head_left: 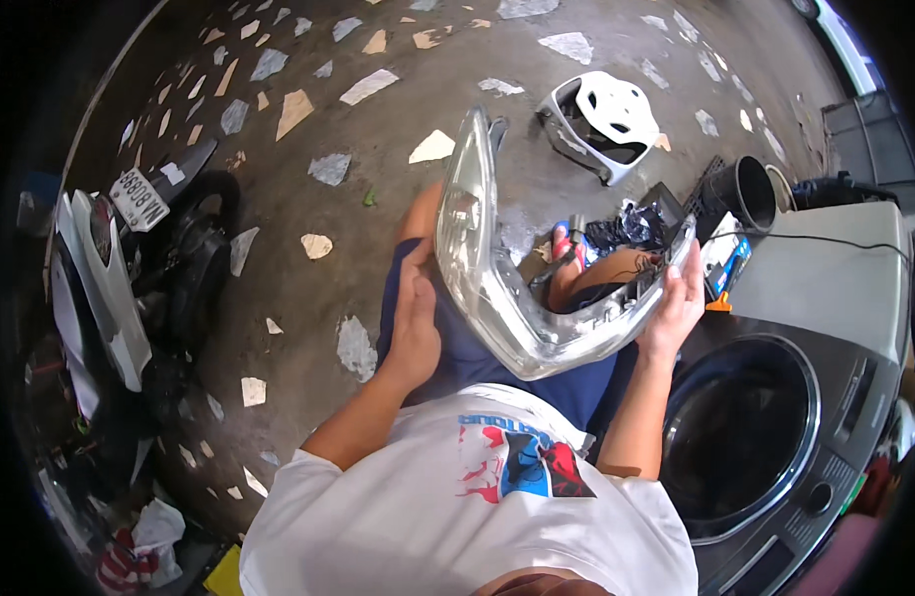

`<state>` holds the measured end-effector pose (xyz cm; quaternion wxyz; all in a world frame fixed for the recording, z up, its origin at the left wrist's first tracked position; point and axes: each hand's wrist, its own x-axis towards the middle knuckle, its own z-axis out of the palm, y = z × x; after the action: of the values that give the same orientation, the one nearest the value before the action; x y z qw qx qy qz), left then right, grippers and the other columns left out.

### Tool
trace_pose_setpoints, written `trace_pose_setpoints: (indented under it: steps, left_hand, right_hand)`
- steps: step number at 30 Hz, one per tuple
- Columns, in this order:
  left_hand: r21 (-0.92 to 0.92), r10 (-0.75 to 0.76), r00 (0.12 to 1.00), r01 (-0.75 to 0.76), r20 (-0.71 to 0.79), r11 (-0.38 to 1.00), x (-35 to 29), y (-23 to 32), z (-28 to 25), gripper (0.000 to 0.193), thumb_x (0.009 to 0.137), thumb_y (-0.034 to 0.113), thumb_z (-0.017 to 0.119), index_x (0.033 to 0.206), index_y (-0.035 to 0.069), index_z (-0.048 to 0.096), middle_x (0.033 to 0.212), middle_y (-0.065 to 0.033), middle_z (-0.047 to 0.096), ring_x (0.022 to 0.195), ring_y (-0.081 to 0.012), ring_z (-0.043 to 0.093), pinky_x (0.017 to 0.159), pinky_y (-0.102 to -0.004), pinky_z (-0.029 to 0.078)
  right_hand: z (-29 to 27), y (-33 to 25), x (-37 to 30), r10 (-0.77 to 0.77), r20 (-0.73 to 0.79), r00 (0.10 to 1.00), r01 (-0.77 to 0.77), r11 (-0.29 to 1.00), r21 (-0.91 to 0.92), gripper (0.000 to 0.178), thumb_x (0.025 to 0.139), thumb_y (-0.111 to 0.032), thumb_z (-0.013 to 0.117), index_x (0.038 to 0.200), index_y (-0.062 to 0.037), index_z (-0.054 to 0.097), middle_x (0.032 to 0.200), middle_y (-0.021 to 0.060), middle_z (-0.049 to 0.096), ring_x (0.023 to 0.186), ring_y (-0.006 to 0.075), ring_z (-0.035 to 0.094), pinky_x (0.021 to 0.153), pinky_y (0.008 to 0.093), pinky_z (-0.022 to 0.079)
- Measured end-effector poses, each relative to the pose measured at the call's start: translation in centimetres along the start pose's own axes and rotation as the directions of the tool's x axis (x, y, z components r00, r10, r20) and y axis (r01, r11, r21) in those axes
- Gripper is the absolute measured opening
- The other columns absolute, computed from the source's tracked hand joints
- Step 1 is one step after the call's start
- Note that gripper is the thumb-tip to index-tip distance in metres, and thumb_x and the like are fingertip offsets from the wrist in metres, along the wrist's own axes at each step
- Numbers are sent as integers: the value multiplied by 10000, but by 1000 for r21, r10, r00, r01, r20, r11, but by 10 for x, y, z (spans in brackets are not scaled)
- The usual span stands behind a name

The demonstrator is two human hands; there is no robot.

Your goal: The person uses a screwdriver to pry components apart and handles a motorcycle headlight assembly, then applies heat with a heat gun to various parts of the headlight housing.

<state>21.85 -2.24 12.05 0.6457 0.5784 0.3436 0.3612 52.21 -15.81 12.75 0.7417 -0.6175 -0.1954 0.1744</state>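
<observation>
A V-shaped clear-lens vehicle headlight [527, 348] lies across my lap, its point toward my shirt and its two arms reaching away from me. My right hand [676, 308] grips the right arm of the headlight, fingers up along its outer edge. Beside the left arm's outer edge, my left hand [415, 323] has its fingers stretched out, close against the lens. Whether it touches the lens I cannot tell. Between the arms, a dark cylindrical piece [577, 226] stands near my foot in a red and blue sandal [567, 256].
A white plastic fairing [608, 111] lies on the stone-flecked floor ahead. To the right are black plastic bags [621, 228], a black bucket [743, 194] and a front-loading washing machine [745, 437]. A motorbike [110, 288] with a plate stands at left, near a plastic bag [157, 524].
</observation>
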Motion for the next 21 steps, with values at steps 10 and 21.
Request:
trace_pose_setpoints:
  steps: [10,21]
  left_hand:
    - [-185,-15,956,72,293,980,39,-25,-83,789,1066,629,348,1535,-2,418,1421,-160,569,1362,-240,506,1144,-380,385]
    - [-149,-341,882,308,-325,939,31,-109,-114,701,1099,537,368,1338,-83,594,1263,-169,676,1188,-242,621,1066,-348,440]
  right_hand:
    - [14,-112,-42,-684,407,605,724,686,76,710,739,-466,891,1216,-74,541,1008,59,505,849,253,528,764,425,455]
    - [8,-118,-110,-310,947,86,919,392,45,189,671,-220,693,790,-251,549,854,-23,545,912,192,570,917,408,519]
